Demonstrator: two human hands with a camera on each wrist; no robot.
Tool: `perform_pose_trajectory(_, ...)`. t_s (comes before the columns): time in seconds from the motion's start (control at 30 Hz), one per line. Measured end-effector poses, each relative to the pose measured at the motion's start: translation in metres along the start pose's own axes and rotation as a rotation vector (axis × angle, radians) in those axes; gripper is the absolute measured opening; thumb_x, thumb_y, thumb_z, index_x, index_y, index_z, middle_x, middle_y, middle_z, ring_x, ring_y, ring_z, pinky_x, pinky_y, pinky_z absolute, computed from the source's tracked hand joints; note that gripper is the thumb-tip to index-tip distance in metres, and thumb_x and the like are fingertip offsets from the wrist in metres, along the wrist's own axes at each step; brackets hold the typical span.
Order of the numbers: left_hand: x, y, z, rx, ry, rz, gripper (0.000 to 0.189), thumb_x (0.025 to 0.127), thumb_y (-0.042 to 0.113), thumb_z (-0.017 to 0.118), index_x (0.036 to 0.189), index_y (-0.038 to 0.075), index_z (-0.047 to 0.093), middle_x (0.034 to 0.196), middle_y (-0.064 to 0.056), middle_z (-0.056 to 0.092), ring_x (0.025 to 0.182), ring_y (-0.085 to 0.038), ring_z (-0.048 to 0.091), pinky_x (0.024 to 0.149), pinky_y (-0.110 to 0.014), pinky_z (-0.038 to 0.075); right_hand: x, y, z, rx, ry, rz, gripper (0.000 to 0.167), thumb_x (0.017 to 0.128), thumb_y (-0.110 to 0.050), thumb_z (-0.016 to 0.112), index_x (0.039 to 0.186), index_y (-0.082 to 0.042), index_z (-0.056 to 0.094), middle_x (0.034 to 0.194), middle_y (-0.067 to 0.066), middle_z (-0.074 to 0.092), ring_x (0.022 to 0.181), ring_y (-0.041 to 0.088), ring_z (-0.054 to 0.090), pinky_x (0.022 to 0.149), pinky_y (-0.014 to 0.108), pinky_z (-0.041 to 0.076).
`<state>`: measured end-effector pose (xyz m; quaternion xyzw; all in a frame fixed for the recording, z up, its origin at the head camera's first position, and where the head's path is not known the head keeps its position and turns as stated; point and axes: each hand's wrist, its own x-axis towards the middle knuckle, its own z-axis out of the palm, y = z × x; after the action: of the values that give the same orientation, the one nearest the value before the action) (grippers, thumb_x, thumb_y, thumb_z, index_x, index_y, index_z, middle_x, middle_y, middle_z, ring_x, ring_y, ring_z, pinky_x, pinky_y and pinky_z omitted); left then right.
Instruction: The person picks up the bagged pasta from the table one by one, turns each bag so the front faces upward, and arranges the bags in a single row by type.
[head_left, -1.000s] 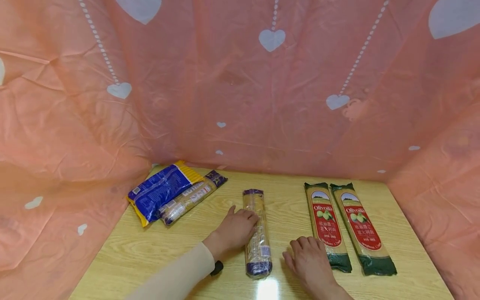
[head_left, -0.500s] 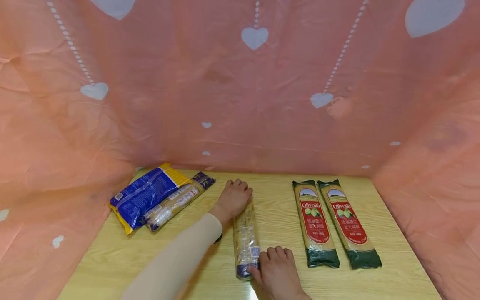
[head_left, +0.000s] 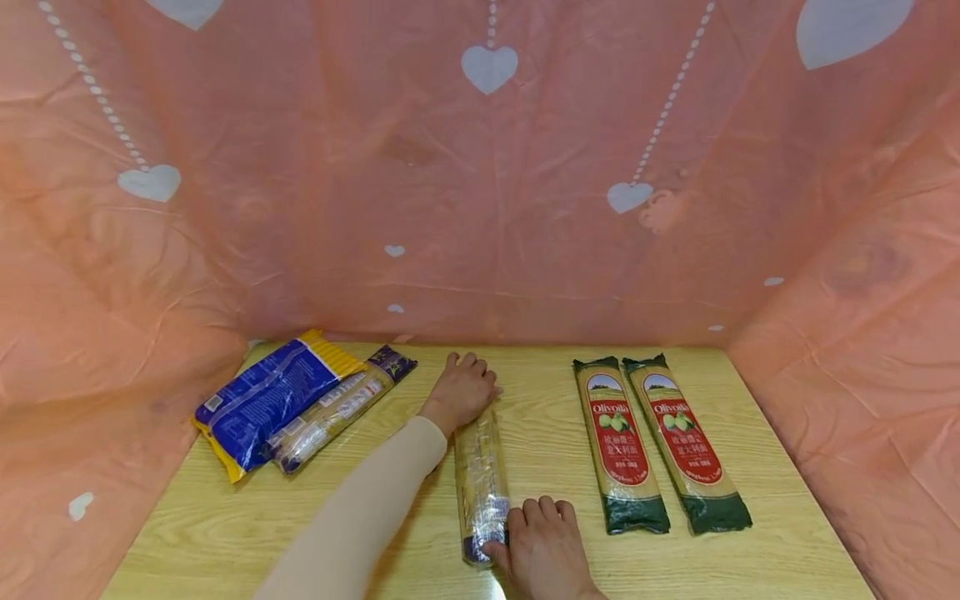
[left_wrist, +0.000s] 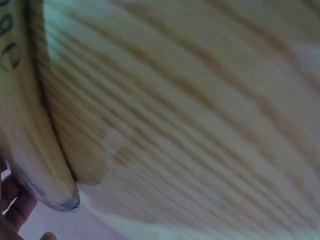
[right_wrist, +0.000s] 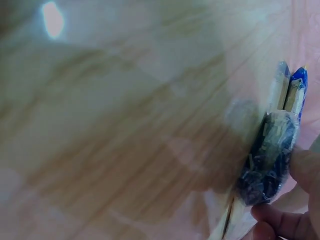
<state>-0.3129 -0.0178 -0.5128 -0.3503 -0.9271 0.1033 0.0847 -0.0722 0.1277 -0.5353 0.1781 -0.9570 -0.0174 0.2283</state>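
A clear pack of spaghetti [head_left: 481, 475] with purple ends lies lengthwise on the table in the head view. My left hand [head_left: 461, 392] grips its far end and covers it. At the near end my right hand [head_left: 546, 546] holds the right side, thumb over the purple band. In the left wrist view the pack [left_wrist: 35, 135] runs along the left edge, with fingers [left_wrist: 21, 210] at its tip. The right wrist view shows the pack's dark end [right_wrist: 270, 155] between thumb and fingers [right_wrist: 287, 222].
Two Olivoilà spaghetti packs [head_left: 618, 446] with green ends lie side by side at the right. On the left, a blue and yellow packet [head_left: 273, 404] overlaps another purple-ended spaghetti pack [head_left: 337, 412]. Pink curtain [head_left: 495, 208] encloses the wooden table [head_left: 547, 417] at the back and sides.
My left hand has moved from the pack's middle to its far end. My right hand has come left from beside the Olivoilà packs to the near end. The head view has shifted right.
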Motion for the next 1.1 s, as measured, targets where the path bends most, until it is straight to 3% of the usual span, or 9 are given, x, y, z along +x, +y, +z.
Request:
perform_pose_trajectory(0.27, -0.002, 0.004, 0.002, -0.063, -0.049, -0.094, 0.058, 0.113, 0.054, 0.033, 0.121, 0.014, 0.075, 0.132, -0.008, 0.066, 0.130, -0.032, 0.052, 0.116, -0.062, 0.034, -0.002, -0.004, -0.001, 0.036, -0.013, -0.001, 0.054, 0.093, -0.069, 0.064, 0.074, -0.021, 0.052, 0.071, -0.005, 0.046, 0.069, 0.017, 0.044, 0.071, 0.039, 0.041)
perform_pose_trajectory(0.53, -0.010, 0.001, 0.001, -0.133, -0.019, -0.156, 0.056, 0.114, 0.053, 0.033, 0.120, 0.009, 0.068, 0.127, -0.011, 0.065, 0.129, -0.034, 0.051, 0.115, -0.064, 0.032, -0.004, -0.007, -0.002, 0.074, -0.033, 0.016, 0.054, 0.094, -0.070, 0.064, 0.074, -0.021, 0.051, 0.072, -0.005, 0.045, 0.069, 0.016, 0.042, 0.071, 0.038, 0.038)
perform_pose_trajectory(0.67, -0.011, -0.002, -0.003, -0.152, 0.080, -0.129, 0.050, 0.114, 0.049, 0.035, 0.116, 0.010, 0.066, 0.122, -0.011, 0.064, 0.126, -0.033, 0.051, 0.113, -0.062, 0.033, -0.006, -0.008, -0.001, 0.082, -0.016, 0.034, 0.054, 0.092, -0.071, 0.065, 0.075, -0.021, 0.053, 0.072, -0.006, 0.045, 0.070, 0.016, 0.044, 0.071, 0.038, 0.038)
perform_pose_trajectory(0.8, -0.013, -0.005, -0.010, -0.175, 0.232, -0.077, 0.042, 0.114, 0.044, 0.041, 0.107, 0.009, 0.063, 0.112, -0.012, 0.061, 0.116, -0.033, 0.050, 0.105, -0.059, 0.035, -0.007, -0.007, 0.000, 0.089, 0.005, 0.055, 0.057, 0.088, -0.072, 0.068, 0.076, -0.019, 0.053, 0.072, -0.005, 0.045, 0.071, 0.016, 0.045, 0.071, 0.038, 0.038)
perform_pose_trajectory(0.93, -0.016, -0.011, -0.020, -0.157, 0.409, -0.007, 0.036, 0.113, 0.039, 0.047, 0.099, 0.007, 0.057, 0.101, -0.013, 0.057, 0.105, -0.036, 0.050, 0.098, -0.059, 0.038, -0.006, -0.004, -0.004, 0.132, -0.038, 0.093, 0.059, 0.088, -0.073, 0.068, 0.076, -0.018, 0.052, 0.073, -0.004, 0.043, 0.073, 0.019, 0.046, 0.074, 0.041, 0.039)
perform_pose_trajectory(1.0, -0.016, -0.016, -0.025, -0.139, 0.502, 0.020, 0.037, 0.113, 0.038, 0.045, 0.098, 0.006, 0.054, 0.097, -0.013, 0.054, 0.101, -0.037, 0.049, 0.096, -0.060, 0.039, -0.004, -0.002, -0.005, 0.144, -0.055, 0.108, 0.059, 0.088, -0.072, 0.069, 0.076, -0.018, 0.051, 0.073, -0.003, 0.042, 0.074, 0.020, 0.047, 0.076, 0.043, 0.040)
perform_pose_trajectory(1.1, -0.014, -0.023, -0.034, -0.109, 0.629, 0.044, 0.043, 0.116, 0.040, 0.035, 0.095, 0.006, 0.051, 0.093, -0.011, 0.050, 0.096, -0.035, 0.047, 0.093, -0.057, 0.039, 0.002, 0.003, -0.004, 0.126, -0.018, 0.114, 0.061, 0.084, -0.071, 0.074, 0.076, -0.016, 0.050, 0.074, 0.000, 0.044, 0.076, 0.023, 0.049, 0.079, 0.046, 0.041)
